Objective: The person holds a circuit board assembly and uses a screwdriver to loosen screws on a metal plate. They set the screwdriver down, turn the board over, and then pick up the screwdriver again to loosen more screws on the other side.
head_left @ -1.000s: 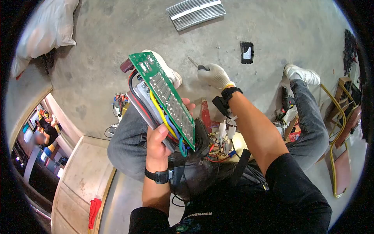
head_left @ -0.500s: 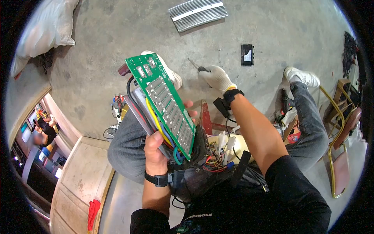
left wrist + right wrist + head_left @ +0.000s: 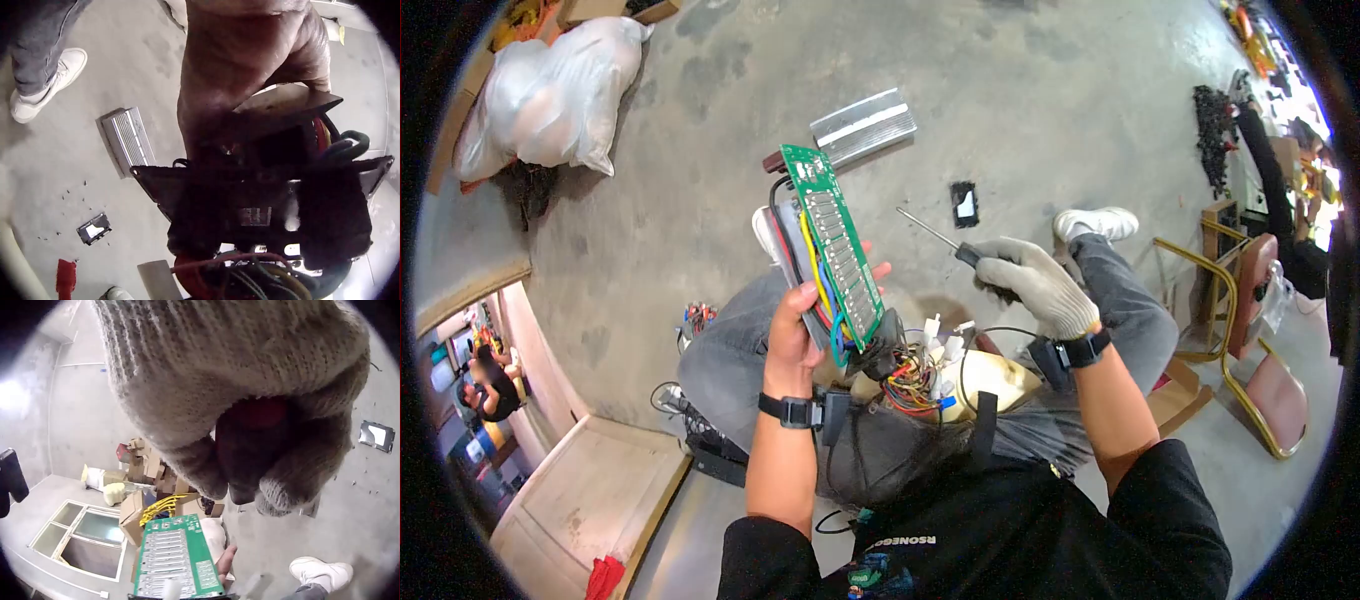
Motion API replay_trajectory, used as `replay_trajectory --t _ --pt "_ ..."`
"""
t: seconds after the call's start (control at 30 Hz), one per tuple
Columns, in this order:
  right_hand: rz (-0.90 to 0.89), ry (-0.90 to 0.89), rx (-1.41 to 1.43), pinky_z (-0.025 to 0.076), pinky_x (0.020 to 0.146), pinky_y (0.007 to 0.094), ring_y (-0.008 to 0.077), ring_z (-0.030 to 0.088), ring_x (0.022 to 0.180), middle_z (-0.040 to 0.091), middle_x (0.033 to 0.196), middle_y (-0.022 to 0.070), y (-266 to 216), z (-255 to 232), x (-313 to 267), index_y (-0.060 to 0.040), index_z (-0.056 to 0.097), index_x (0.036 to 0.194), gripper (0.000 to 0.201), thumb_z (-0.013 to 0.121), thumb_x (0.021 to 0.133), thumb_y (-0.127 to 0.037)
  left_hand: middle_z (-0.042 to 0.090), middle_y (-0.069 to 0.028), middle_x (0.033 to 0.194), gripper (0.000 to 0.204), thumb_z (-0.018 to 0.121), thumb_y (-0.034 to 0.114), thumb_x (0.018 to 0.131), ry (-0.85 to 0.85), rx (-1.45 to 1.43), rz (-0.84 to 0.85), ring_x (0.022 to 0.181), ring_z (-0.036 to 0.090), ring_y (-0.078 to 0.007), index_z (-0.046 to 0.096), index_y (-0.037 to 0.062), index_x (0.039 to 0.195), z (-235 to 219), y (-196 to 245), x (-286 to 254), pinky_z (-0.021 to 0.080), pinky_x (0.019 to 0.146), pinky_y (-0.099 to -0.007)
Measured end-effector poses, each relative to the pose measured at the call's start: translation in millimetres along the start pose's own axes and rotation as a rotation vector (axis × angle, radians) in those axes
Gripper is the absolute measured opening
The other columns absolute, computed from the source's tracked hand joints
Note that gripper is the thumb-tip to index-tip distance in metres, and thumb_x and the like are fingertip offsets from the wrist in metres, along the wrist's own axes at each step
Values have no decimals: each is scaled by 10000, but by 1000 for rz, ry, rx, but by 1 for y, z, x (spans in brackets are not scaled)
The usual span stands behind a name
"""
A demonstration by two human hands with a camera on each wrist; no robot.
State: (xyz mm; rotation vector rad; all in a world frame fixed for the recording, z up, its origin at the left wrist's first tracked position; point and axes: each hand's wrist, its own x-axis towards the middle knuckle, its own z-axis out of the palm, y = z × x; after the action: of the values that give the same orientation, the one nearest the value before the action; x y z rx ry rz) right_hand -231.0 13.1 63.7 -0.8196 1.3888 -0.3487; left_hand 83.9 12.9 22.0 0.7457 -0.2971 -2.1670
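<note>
My bare left hand point(image 3: 795, 325) grips a green circuit board point(image 3: 834, 245) backed by a metal plate, with red, yellow and blue wires along its side. In the right wrist view the board point(image 3: 172, 553) shows its soldered face. My gloved right hand point(image 3: 1040, 285) holds a screwdriver point(image 3: 930, 228) by its dark handle, its shaft pointing up and left, apart from the board. At the board's lower end, a wire bundle point(image 3: 915, 380) with white connectors lies over a pale yellow piece point(image 3: 990, 378). The left wrist view shows the unit's black end point(image 3: 256, 215) below my hand.
On the floor lie a ribbed metal cover point(image 3: 863, 128), a small black-framed part point(image 3: 965, 204) and scattered screws point(image 3: 85, 183). A white sack point(image 3: 550, 100) is at the upper left, a gold-framed chair point(image 3: 1228, 330) at the right, a wooden panel point(image 3: 590, 490) at the lower left.
The head view has shifted, bringing more of the sack and right side into view. My right hand with the screwdriver has moved lower and right; the board is turned more edge-on.
</note>
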Motion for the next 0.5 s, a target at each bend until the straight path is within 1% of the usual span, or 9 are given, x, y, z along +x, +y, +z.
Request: replay_trajectory --t 0.03,0.07,0.17,0.2,0.23,0.3,0.37,0.43,0.5 --pt "-15 25 0 473 667 242 82 590 760 656 875 16 -6 0 -19 69 658 1268 440 614 938 -218 403 -214 1597 888 659 378 875 -29 1 14 1428 449 -464 305 -20 1585 3 0 1 449 1150 -526" --pt "14 32 6 471 660 233 78 591 752 659 881 11 -16 1 -39 69 656 1274 441 615 938 -215 399 -211 1601 883 655 370 881 -69 -4 0 1434 440 -467 299 -27 1586 5 0 1 453 1144 -530" --pt "7 62 49 471 658 231 73 592 749 658 886 7 -18 14 -81 64 653 1277 434 609 940 -207 384 -199 1615 841 630 339 921 -177 -29 -9 1451 420 -465 287 -43 1586 10 0 -1 455 1141 -538" --pt "42 56 69 474 663 226 70 598 754 666 902 10 -38 32 -72 58 649 1282 425 608 946 -198 380 -199 1617 818 622 328 935 -218 -55 -35 1454 417 -459 290 -42 1586 -1 26 1 451 1145 -539" --pt "40 63 60 474 663 226 70 598 754 666 902 10 -40 39 -78 58 649 1282 425 608 946 -198 377 -199 1619 796 613 317 950 -269 -61 -54 1458 414 -452 293 -40 1585 0 30 0 447 1149 -541" --pt "45 89 90 479 671 220 67 604 754 673 912 14 -42 47 -87 54 644 1290 418 606 956 -195 393 -204 1608 760 604 297 967 -289 -95 -51 1444 436 -446 304 -40 1579 2 35 1 464 1138 -539" --pt "35 99 82 474 651 213 63 605 746 681 919 21 -38 54 -94 51 639 1293 410 607 963 -191 355 -288 1603 915 679 392 902 -256 -5 -78 1429 431 -496 253 1 1611 3 39 1 460 1129 -581" --pt "19 123 75 465 625 207 56 605 739 682 912 17 -36 61 -99 48 641 1286 405 603 968 -201 364 -288 1597 912 681 391 902 -282 10 -76 1425 440 -488 258 1 1610 -3 39 1 467 1126 -575" --pt "-1 123 50 459 613 204 54 605 736 683 909 13 -42 68 -103 42 649 1273 399 602 969 -212 463 -240 1544 765 650 303 943 -343 -90 -89 1385 516 -425 349 -49 1552 -3 41 2 526 1081 -525"
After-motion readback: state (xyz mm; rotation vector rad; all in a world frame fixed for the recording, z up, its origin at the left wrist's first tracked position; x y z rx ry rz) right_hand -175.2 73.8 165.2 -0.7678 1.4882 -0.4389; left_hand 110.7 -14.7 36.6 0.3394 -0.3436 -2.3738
